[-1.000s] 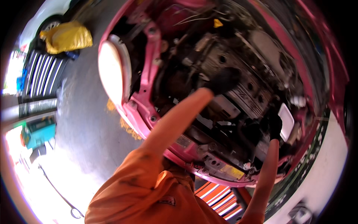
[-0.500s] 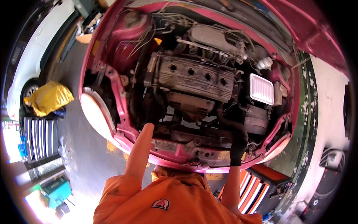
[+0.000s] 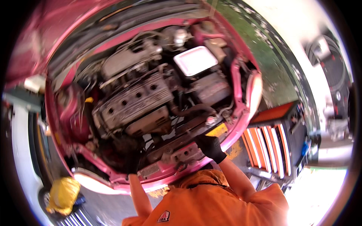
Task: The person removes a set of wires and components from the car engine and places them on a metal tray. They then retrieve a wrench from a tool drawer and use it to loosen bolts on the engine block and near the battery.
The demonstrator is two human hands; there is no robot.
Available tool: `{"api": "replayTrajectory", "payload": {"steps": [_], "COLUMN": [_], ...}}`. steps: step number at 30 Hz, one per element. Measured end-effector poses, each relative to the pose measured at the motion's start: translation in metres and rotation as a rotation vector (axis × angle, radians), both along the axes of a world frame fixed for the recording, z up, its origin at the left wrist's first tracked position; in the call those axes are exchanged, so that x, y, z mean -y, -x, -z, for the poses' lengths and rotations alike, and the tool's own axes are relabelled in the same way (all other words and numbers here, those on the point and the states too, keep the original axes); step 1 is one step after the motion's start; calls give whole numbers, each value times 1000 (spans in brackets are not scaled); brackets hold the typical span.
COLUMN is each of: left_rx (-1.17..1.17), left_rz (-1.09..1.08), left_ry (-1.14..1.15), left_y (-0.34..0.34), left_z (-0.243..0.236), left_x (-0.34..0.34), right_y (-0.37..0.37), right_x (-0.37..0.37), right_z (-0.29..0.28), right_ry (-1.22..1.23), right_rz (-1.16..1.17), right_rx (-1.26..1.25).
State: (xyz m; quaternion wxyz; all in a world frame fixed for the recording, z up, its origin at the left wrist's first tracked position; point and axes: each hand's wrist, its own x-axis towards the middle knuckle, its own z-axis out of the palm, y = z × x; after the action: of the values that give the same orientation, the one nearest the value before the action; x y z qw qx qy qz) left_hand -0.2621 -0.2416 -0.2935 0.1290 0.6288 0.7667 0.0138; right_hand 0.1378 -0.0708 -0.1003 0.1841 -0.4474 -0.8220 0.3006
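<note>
left hand (image 3: pixel 132 161) and right hand (image 3: pixel 212 148), black-gloved, at pink front panel (image 3: pixel 198 165) of car, perhaps for support. fingers: too dark to judge whether clenched or released.

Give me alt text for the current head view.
Dark-gloved left hand and right hand at the front edge of a pink car, its engine exposed with a white rectangular part to the right. An orange drawer cabinet stands farther right.
</note>
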Motion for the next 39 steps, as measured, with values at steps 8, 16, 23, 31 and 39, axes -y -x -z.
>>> {"api": "replayTrajectory", "payload": {"steps": [8,16,23,31,39], "left_rx": [-468,-386,462,618,611], "left_rz": [162,217,368,531,477], "left_ry": [-237,-536,-163,42,404], "left_y": [41,-190,-433,-565,-609], "left_z": [28,-118,-192,-194,-164], "left_x": [20,-97,-119,-116,-110], "right_y": [-236,-585,-740,-778,-708], "right_x": [47,186,226,216,242], "right_z": [120,239,291,262,239], "right_ry": [-236,254,59,-405,-183], "right_rz": [713,1845,1851,1463,2056], "right_rx": [-257,-1769,-2159,-2335,-2123]}}
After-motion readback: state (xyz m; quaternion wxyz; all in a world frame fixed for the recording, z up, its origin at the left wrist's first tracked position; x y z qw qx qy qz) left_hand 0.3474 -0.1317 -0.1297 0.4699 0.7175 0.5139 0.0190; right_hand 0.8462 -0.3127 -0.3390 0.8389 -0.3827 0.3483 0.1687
